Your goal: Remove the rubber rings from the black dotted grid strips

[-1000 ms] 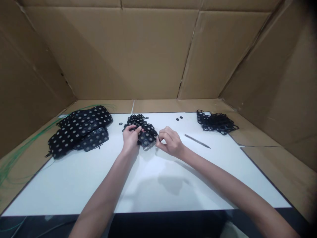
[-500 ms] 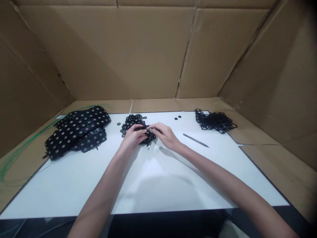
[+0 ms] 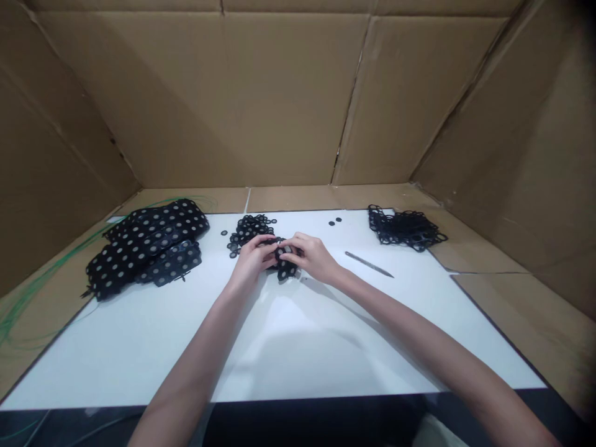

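Observation:
A small piece of black perforated rubber sheet (image 3: 286, 266) is between my hands, with grey discs showing in some of its holes. My left hand (image 3: 254, 259) pinches its left side, and my right hand (image 3: 311, 257) grips its upper right side. Just behind my left hand lies a heap of black rubber rings (image 3: 249, 228). A few loose rings (image 3: 231, 247) sit at the heap's left edge. My fingers hide most of the piece.
A white board (image 3: 279, 366) lies on cardboard. Left of it is a large stack of black sheets with grey discs (image 3: 144, 248). Far right is a tangle of black punched lattice (image 3: 405, 228). A slim metal tool (image 3: 369, 264), small black discs (image 3: 334, 221) and green wire (image 3: 46, 285) are nearby.
My hands have closed in on the black piece, which is now smaller and more bunched than a second ago. The piles and metal tool have not shifted; the view has moved slightly.

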A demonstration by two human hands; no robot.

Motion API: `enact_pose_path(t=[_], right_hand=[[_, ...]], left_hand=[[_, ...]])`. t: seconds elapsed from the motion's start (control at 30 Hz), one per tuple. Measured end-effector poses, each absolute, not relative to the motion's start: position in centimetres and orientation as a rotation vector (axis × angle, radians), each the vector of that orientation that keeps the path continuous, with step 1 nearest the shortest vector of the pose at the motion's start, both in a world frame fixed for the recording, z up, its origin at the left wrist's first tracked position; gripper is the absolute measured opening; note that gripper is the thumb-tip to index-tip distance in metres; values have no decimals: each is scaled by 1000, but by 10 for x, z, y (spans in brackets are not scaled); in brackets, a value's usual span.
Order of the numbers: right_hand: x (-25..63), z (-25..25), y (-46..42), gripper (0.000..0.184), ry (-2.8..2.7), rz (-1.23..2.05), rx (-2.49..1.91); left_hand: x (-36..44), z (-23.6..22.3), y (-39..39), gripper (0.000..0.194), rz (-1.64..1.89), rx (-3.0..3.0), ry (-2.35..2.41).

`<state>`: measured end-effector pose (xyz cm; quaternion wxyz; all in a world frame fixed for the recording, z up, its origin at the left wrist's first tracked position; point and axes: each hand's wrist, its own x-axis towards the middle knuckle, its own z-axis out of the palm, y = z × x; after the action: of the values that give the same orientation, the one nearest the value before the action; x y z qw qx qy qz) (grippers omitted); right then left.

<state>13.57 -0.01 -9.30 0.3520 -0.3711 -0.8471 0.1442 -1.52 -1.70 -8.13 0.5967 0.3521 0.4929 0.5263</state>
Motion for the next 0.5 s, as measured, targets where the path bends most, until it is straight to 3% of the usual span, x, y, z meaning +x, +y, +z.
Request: enact_pose_path(t=[0.23, 0.5], right_hand=[[136, -98, -7, 18, -2384, -180, -846], [136, -96, -7, 20, -2444, -412, -780]], left_hand=[[-11, -96, -13, 30, 1314, 1020, 1193], [-9, -108, -11, 26, 1368, 1224, 1195]])
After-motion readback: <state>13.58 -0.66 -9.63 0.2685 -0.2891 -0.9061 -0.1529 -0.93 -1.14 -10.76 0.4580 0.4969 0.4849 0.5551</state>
